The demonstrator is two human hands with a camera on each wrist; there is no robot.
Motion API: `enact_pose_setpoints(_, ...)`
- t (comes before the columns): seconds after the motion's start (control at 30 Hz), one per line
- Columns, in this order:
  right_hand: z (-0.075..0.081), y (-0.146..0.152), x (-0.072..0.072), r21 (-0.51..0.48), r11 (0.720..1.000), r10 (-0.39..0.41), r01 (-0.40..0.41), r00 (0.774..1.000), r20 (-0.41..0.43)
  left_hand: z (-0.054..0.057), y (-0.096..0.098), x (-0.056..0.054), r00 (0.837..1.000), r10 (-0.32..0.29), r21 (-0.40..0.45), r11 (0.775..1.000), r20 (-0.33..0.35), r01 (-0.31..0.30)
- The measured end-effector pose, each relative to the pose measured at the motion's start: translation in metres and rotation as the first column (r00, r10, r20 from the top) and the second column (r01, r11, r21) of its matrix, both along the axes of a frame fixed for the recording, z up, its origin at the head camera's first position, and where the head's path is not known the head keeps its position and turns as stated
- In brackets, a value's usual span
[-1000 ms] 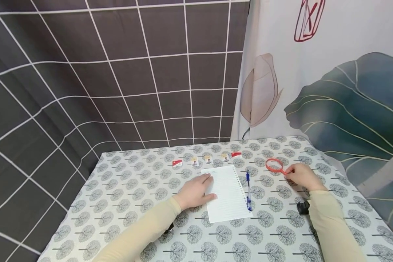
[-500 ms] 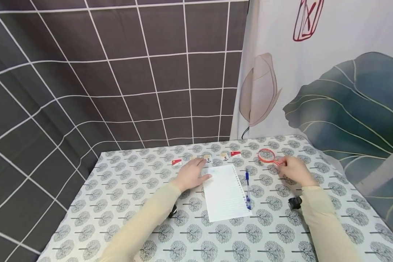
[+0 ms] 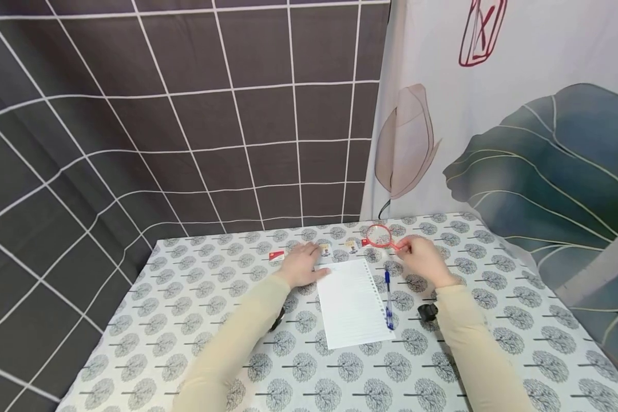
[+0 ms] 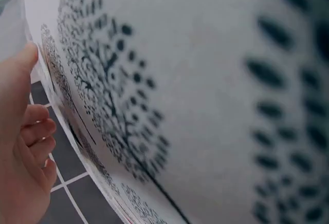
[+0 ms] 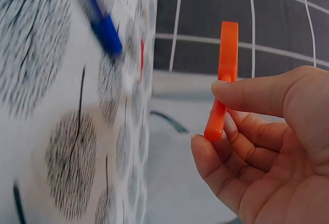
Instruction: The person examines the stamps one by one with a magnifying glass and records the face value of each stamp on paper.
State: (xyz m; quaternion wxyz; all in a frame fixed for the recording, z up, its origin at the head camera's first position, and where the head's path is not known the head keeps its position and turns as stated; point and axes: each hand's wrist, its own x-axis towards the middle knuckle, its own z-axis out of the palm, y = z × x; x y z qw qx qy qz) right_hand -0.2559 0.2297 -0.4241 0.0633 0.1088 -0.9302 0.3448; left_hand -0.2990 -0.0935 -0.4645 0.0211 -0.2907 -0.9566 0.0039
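My right hand pinches the handle of an orange-red magnifying glass between thumb and fingers. In the right wrist view the magnifying glass appears edge-on, raised off the table. Its round lens lies over the line of sight to the rightmost red-and-white card. Near the far side of the table my left hand rests with its fingers at the row of small cards, hiding the spot where one card lay. Two small picture cards lie just right of its fingertips. Its thumb reaches the lined sheet's top left corner.
A blue pen lies along the punched right edge of the sheet. Another red-and-white card lies left of my left hand. A dark gridded curtain hangs behind the tree-patterned tablecloth.
My right hand has carried the magnifying glass left, from the table's right side to above the rightmost card. My left hand has slid from the sheet up to the cards.
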Motion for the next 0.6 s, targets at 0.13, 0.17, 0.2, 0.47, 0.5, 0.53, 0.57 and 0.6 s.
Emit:
enact_pose_setpoints(0.13, -0.002, -0.016, -0.007, -0.010, 1.000, 0.021, -0.021, 1.000, 0.006, 0.000, 0.003, 0.000, 1.000, -0.001, -0.028, 1.000, 0.013, 0.001)
enact_pose_setpoints(0.17, -0.002, -0.020, -0.009, -0.008, 1.000, 0.024, -0.024, 1.000, -0.002, 0.001, 0.004, 0.001, 1.000, 0.000, -0.023, 1.000, 0.019, 0.000)
enact_pose_setpoints(0.2, -0.003, -0.024, -0.010, -0.009, 1.000, 0.030, -0.030, 1.000, -0.006, 0.001, 0.005, 0.001, 1.000, 0.001, -0.012, 1.000, 0.029, -0.001)
enact_pose_setpoints(0.47, -0.004, -0.051, -0.016, -0.008, 0.996, 0.087, -0.087, 0.996, -0.002, -0.013, 0.005, -0.006, 0.993, 0.027, 0.090, 0.995, 0.115, -0.038)
enact_pose_setpoints(0.5, -0.006, -0.053, -0.017, -0.004, 0.996, 0.091, -0.091, 0.996, -0.002, -0.014, 0.005, -0.006, 0.991, 0.032, 0.099, 0.994, 0.127, -0.045)
enact_pose_setpoints(0.53, -0.007, -0.056, -0.018, 0.000, 0.995, 0.095, -0.095, 0.995, -0.004, -0.014, 0.005, -0.006, 0.990, 0.037, 0.108, 0.993, 0.137, -0.052)
enact_pose_setpoints(0.57, -0.007, -0.059, -0.019, 0.001, 0.995, 0.098, -0.098, 0.995, -0.002, -0.015, 0.005, -0.006, 0.988, 0.044, 0.115, 0.991, 0.151, -0.062)
enact_pose_setpoints(0.6, -0.008, -0.062, -0.019, 0.000, 0.995, 0.104, -0.104, 0.995, 0.000, -0.015, 0.005, -0.006, 0.986, 0.050, 0.118, 0.991, 0.161, -0.069)
